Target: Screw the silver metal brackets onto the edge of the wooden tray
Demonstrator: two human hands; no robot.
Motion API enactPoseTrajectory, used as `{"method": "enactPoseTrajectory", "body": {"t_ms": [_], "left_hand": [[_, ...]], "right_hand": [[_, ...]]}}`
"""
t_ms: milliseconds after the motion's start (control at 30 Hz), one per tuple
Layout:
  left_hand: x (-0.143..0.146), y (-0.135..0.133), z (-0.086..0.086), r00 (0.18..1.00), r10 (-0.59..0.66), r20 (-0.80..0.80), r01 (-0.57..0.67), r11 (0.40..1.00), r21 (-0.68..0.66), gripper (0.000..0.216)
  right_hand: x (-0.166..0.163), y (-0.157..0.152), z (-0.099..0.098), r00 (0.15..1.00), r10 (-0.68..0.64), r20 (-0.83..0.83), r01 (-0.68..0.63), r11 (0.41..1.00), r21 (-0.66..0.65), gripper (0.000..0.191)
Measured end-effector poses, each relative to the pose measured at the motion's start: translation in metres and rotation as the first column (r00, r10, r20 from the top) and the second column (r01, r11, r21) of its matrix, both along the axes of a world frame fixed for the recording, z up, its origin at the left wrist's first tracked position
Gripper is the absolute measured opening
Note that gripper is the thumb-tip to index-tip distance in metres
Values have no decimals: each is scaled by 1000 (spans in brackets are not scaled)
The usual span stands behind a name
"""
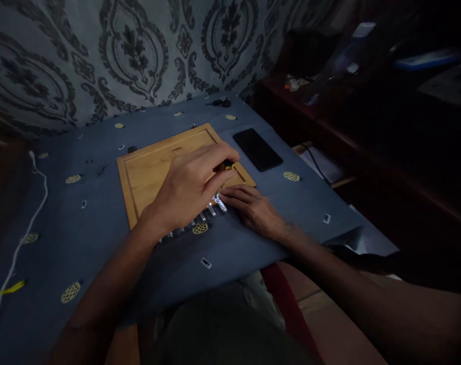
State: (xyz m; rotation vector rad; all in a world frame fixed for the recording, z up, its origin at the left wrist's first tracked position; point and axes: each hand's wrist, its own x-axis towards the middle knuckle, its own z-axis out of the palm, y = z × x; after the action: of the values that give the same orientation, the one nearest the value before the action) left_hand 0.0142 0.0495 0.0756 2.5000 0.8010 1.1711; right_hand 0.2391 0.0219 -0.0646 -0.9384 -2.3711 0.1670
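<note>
My left hand (192, 182) is closed over the wooden board (150, 172), thumb and fingers pinched around a small black-and-yellow handle (229, 165); the rest of that tool is hidden. My right hand (256, 210) lies low at the board's near right corner. Its fingers stretch out together, with the tips beside a bright, shiny clip-like piece (220, 203). Several similar clear pieces (203, 216) line the board's near edge, partly behind my left hand and wrist. Whether my right fingertips touch the bright piece, I cannot tell.
A black phone (257, 149) lies right of the board on the blue patterned tablecloth (101, 253). Dark keys (220, 102) rest near the wall. A white cable (40, 197) and a yellow strip (12, 287) lie at left. Dark red furniture (310, 111) stands at right.
</note>
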Motion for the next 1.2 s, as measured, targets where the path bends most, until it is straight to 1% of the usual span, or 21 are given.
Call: {"method": "enactPoseTrajectory", "body": {"t_ms": [167, 367, 567, 667, 867, 967, 1033, 1133, 1200], "left_hand": [[2, 3, -5, 1000, -16, -10, 16, 1000, 24, 13], [2, 6, -9, 1000, -24, -10, 24, 1000, -5, 12], [2, 7, -11, 999, -43, 8, 43, 999, -5, 12], [3, 8, -13, 999, -40, 4, 40, 999, -14, 13], [4, 9, -14, 998, -65, 19, 65, 998, 13, 13], [5, 9, -15, 996, -83, 10, 83, 996, 22, 9], [7, 10, -18, 995, -92, 31, 91, 994, 56, 7], [11, 10, -23, 994, -65, 83, 56, 993, 108, 5], [13, 10, -25, 996, -33, 77, 25, 994, 103, 5]], "right_hand": [[-1, 1, -2, 1000, 2, 0, -2, 1000, 11, 54], [-1, 1, -1, 1000, -3, -10, 3, 999, 34, 52], [0, 0, 0, 1000, -1, -4, 1, 1000, 6, 55], [-1, 0, 0, 1000, 5, -6, -5, 999, 32, 54], [-2, 0, 1, 1000, 10, -18, -9, 997, 76, 54], [-1, 0, 1, 1000, 12, 4, -12, 998, 68, 52], [-1, 0, 1, 1000, 3, 17, -4, 998, 57, 52], [-1, 0, -1, 1000, -6, 22, 5, 999, 42, 54], [-1, 1, -2, 1000, -7, 23, 6, 999, 44, 54]]}}
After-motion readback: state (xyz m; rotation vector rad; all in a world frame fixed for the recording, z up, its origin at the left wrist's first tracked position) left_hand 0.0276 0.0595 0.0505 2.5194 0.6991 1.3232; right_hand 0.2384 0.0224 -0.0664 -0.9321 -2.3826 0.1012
